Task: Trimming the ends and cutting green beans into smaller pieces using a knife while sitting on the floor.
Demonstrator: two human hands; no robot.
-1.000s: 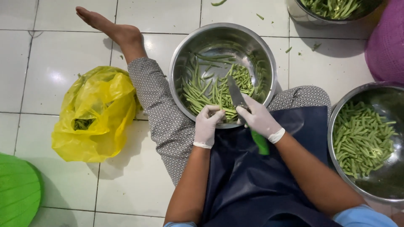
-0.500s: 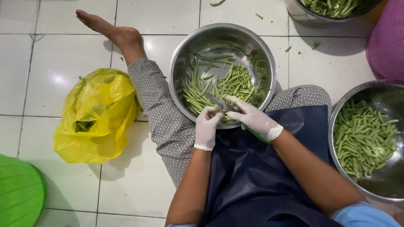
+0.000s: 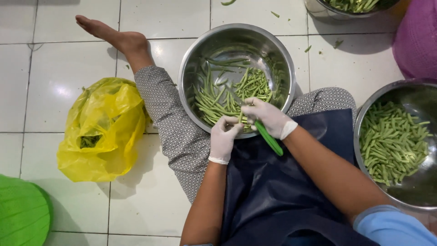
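Both my hands wear white gloves and meet at the near rim of a steel bowl [image 3: 195, 59] that holds long green beans [image 3: 214, 102]. My right hand [image 3: 268, 117] grips a knife with a green handle [image 3: 269, 139]; its blade points into the bowl and is mostly hidden by the glove. My left hand [image 3: 224, 136] pinches green beans against the rim, right beside the knife. I sit on the tiled floor with the bowl between my legs and a dark blue apron [image 3: 273, 191] over my lap.
A second steel bowl [image 3: 364, 114] of cut bean pieces stands at my right. A yellow plastic bag [image 3: 102, 127] lies on the floor at left, a green round object [image 3: 20, 214] at the bottom left corner. Another bowl [image 3: 318, 9] and pink cloth [image 3: 416, 38] sit at the top right.
The knife blade, raised over the bowl's rim a second ago, has swung down into the bowl. My two hands have closed together at the rim.
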